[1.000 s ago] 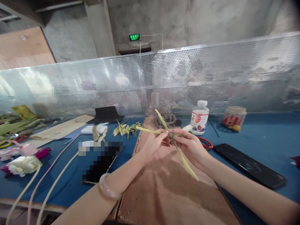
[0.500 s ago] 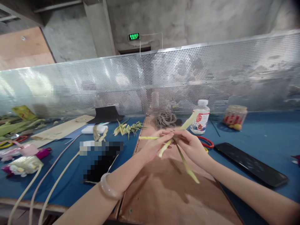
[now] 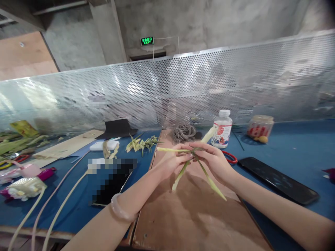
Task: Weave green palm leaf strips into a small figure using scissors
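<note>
Raw grey concrete wall (image 3: pixel 222 24) sits at the back, lit green EXIT sign (image 3: pixel 147 40) on it (thin white cable (image 3: pixel 166 37) running off right), plywood panel (image 3: pixel 26 55) upper left, pipe (image 3: pixel 61 8) up top. Perforated metal partition (image 3: pixel 117 99) spans the full width behind the worktop (image 3: pixel 293 146), with patchy bright reflections (image 3: pixel 134 88). Worktop is blue both sides, brown wood section (image 3: pixel 167 223) between.

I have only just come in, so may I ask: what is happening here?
A person holds some yellow-green strips with the left hand and the right hand, above a brown board. The strips meet between the hands, and their ends stick out in several directions. Grey cord lies beyond the hands.
</note>
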Demonstrator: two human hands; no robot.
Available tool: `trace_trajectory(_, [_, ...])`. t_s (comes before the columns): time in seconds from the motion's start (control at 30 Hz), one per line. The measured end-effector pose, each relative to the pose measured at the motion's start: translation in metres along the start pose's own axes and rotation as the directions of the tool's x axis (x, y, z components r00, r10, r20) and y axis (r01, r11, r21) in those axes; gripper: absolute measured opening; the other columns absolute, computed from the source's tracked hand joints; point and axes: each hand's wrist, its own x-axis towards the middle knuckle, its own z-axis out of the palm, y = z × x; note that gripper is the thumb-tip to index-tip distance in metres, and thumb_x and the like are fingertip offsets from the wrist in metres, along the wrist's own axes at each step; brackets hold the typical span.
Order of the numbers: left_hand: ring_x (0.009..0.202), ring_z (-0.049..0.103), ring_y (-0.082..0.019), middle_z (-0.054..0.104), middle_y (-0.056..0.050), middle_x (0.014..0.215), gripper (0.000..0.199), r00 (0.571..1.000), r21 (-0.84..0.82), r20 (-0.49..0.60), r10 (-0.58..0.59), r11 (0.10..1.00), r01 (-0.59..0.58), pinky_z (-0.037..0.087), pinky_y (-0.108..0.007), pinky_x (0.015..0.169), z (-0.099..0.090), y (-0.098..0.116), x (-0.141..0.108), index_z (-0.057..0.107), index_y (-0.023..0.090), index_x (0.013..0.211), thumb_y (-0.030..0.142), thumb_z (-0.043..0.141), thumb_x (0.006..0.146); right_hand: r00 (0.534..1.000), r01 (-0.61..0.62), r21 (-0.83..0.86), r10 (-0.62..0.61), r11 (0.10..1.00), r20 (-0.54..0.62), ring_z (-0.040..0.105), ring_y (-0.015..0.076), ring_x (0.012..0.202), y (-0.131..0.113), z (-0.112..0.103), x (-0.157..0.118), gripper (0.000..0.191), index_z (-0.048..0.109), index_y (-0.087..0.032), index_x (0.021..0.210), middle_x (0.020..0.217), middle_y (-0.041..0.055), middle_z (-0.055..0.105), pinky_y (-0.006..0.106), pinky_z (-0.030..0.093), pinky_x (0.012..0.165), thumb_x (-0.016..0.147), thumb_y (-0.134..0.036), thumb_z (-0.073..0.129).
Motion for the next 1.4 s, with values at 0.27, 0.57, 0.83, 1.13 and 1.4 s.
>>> trace_trajectory(0.27, [0.074,0.061,-0.013,0.062,-0.003,0.082,0.025,1.0,-0.056,-0.002,-0.017,0.998,0.016,0.046,-0.03,0.075,0.001,0.001,0.001,0.058,0.016,0.092,0.019,0.069,0.07,0.996,-0.061,0.076,0.056,0.995,0.071,0.064,0.0177,0.075,-0.006,0.001,0.001,0.036,0.066,-0.017,0.103,0.095,0.0076,0.07,0.035,0.052,0.073,0.068,-0.024,0.068])
trace_trajectory(0.57, [0.078,0.063,-0.016,0.065,-0.004,0.083,0.029,0.991,-0.148,0.017,-0.133,0.98,0.134,0.045,-0.029,0.071,-0.003,0.0,0.008,0.059,0.017,0.091,0.008,0.065,0.063,0.988,0.031,-0.031,-0.026,0.999,0.149,0.06,0.0128,0.067,0.001,-0.012,0.012,0.043,0.063,-0.017,0.112,0.089,0.0052,0.07,0.03,0.048,0.067,0.07,-0.024,0.068])
trace_trajectory(0.83, [0.076,0.061,-0.016,0.066,-0.008,0.082,0.024,0.964,-0.199,0.038,-0.262,0.944,0.264,0.046,-0.028,0.071,-0.013,0.002,0.013,0.065,0.013,0.075,0.037,0.061,0.075,0.976,0.039,-0.063,-0.024,0.997,0.218,0.059,0.0111,0.066,-0.006,-0.015,0.013,0.046,0.062,-0.017,0.115,0.085,0.0032,0.07,0.027,0.048,0.066,0.07,-0.02,0.068])
trace_trajectory(1.13, [0.078,0.06,-0.015,0.065,-0.01,0.082,0.024,0.935,-0.031,0.166,-0.314,0.946,0.323,0.045,-0.027,0.074,-0.02,0.008,0.007,0.07,0.009,0.074,0.033,0.068,0.073,0.961,0.001,-0.063,0.016,0.998,0.275,0.063,0.0126,0.067,-0.003,-0.016,0.013,0.045,0.059,-0.017,0.118,0.075,0.0008,0.07,0.028,0.048,0.069,0.073,-0.017,0.063])
trace_trajectory(1.4, [0.069,0.057,-0.01,0.065,-0.006,0.079,0.027,0.932,-0.134,0.16,-0.325,0.928,0.347,0.04,-0.023,0.069,-0.018,0.006,0.003,0.068,0.011,0.079,0.026,0.079,0.06,0.961,-0.02,-0.046,0.032,0.999,0.276,0.064,0.0133,0.071,-0.003,-0.018,0.016,0.05,0.055,-0.013,0.123,0.082,0.005,0.071,0.028,0.049,0.073,0.074,-0.016,0.064])
